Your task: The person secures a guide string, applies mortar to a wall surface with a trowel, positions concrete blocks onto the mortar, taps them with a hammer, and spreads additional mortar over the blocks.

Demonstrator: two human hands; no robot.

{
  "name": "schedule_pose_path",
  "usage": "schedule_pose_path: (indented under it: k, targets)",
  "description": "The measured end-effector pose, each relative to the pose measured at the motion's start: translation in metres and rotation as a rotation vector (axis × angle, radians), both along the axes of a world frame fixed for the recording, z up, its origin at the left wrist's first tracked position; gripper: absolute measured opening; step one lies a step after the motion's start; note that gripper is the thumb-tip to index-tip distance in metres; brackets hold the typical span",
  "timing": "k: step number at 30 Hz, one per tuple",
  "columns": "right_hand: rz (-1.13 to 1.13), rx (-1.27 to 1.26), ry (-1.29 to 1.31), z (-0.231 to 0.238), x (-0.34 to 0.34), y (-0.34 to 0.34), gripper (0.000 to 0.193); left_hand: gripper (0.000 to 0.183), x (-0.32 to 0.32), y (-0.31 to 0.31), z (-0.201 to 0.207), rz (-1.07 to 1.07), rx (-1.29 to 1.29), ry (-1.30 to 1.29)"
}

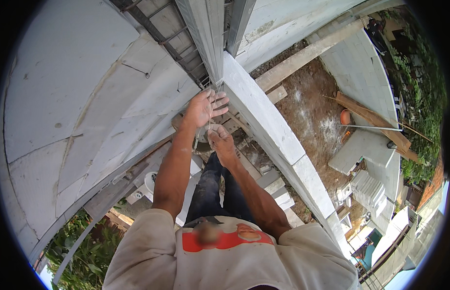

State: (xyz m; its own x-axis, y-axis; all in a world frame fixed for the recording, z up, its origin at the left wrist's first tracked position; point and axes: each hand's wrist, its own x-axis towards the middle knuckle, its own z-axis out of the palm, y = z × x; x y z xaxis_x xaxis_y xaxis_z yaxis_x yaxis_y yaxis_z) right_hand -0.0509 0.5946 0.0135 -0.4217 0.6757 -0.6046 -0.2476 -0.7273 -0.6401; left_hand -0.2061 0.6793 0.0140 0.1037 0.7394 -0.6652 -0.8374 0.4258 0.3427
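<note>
My left hand [203, 108] is raised at the foot of a grey metal channel [202, 29], palm turned up and fingers spread. A thin pale string [214, 98] runs down across those fingers from the channel's lower end. Just below, my right hand [221, 143] is closed, with thumb and fingertips pinching the string. Its lower end hangs near my right fingers and is hard to make out. Beside the channel, a rebar cage [172, 36] stands in a gap between walls.
A white block wall [278, 126] runs down along my right side. Large grey wall panels [84, 96] fill the left, with short wires sticking out. Beyond the block wall lie bare soil [307, 116], wooden planks [363, 113], an orange bucket [345, 116] and stacked blocks [367, 191].
</note>
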Motion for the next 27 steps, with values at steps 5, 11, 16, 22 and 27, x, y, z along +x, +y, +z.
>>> schedule_pose_path:
  k: [5,11,16,22,27]
  targets:
    - [0.076,0.109,-0.115,0.002,-0.01,-0.035,0.014,0.025,-0.03,-0.011,-0.03,-0.134,0.09,0.037]
    - [0.166,0.366,-0.286,0.0,-0.001,-0.074,0.019,0.032,-0.028,-0.014,-0.011,-0.302,0.092,0.243]
    - [0.349,0.18,-0.174,-0.009,0.027,-0.085,0.019,0.033,-0.019,-0.015,0.0,-0.218,0.067,0.243]
    - [0.41,0.432,-0.36,0.007,0.053,-0.062,0.018,0.021,-0.029,-0.02,-0.017,-0.143,0.07,0.112]
    - [0.52,0.945,-0.767,0.012,0.056,0.023,0.036,0.015,-0.029,-0.019,-0.021,-0.069,0.08,0.157]
